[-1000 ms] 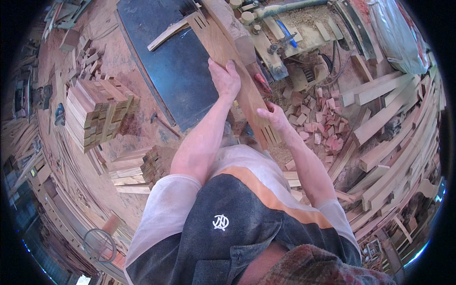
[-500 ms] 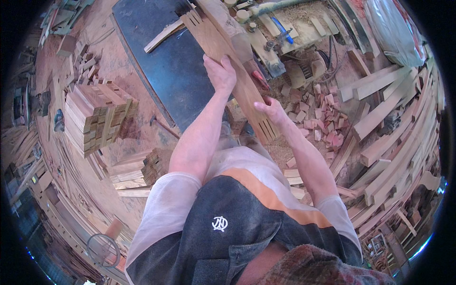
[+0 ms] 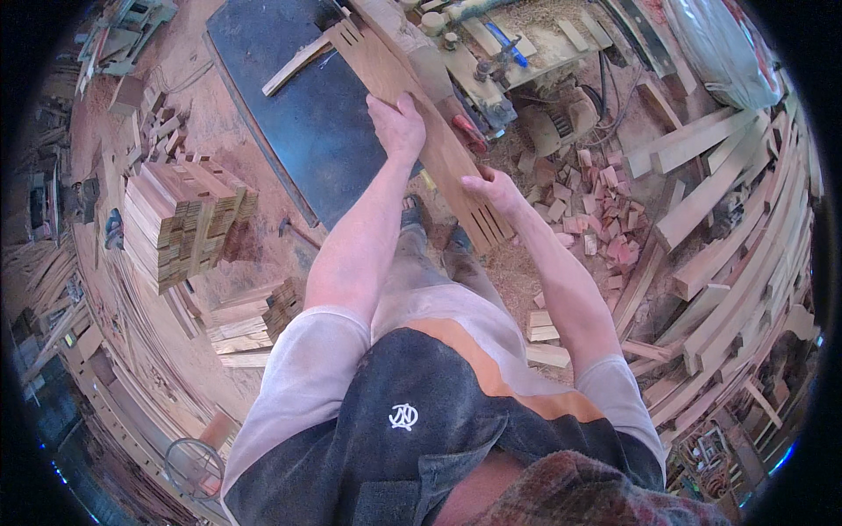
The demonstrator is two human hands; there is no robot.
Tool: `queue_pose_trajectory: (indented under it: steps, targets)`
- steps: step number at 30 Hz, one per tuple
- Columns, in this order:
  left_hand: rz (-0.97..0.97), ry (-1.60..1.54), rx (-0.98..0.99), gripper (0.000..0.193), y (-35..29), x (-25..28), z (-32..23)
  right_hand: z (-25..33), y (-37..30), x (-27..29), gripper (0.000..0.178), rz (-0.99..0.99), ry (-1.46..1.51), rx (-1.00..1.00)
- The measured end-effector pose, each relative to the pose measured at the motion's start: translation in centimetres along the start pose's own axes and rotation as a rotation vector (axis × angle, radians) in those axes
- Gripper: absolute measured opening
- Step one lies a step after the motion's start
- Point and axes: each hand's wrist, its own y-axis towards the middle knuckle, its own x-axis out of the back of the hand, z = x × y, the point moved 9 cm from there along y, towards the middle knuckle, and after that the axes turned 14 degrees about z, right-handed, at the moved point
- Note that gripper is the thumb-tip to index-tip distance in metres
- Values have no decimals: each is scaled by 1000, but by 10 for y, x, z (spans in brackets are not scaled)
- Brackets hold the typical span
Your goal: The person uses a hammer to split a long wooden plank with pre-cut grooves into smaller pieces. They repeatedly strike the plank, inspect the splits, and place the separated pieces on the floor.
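Note:
A long brown wooden board (image 3: 443, 145) with slots cut in both ends lies slantwise in front of me. My left hand (image 3: 399, 130) is closed on its left edge, near the middle. My right hand (image 3: 493, 188) grips the right edge closer to the near slotted end, thumb on top; its other fingers are mostly hidden. The board's far end is over a dark blue machine table (image 3: 294, 145), beside a loose wood strip (image 3: 298, 66) lying there. Its near end hangs past the table above my legs.
Right of the board stands a dusty machine bed with a blue clamp-like part (image 3: 507, 44) and a red-handled object (image 3: 469, 133). Red-brown offcuts (image 3: 605, 202) cover the floor at right, with long planks (image 3: 710, 202) beyond. Stacked boards (image 3: 184, 210) stand at left; a hammer-like tool (image 3: 298, 232) lies nearby.
The board and both hands have shifted slightly left and away from me, and the whole view has moved a little too. Both hands keep their hold.

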Motion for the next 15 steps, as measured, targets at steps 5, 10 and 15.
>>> queue_pose_trajectory:
  steps: [5,10,15]
  targets:
    - [3,-36,-3,77,-55,-11,-3,-42,-38,0,78,-24,76,40]
    - [136,-242,11,80,-134,-16,-1,-62,-110,-5,89,-28,-69,33]
    - [497,-900,501,76,-216,-43,29,-29,-229,-29,107,-323,-838,-270]
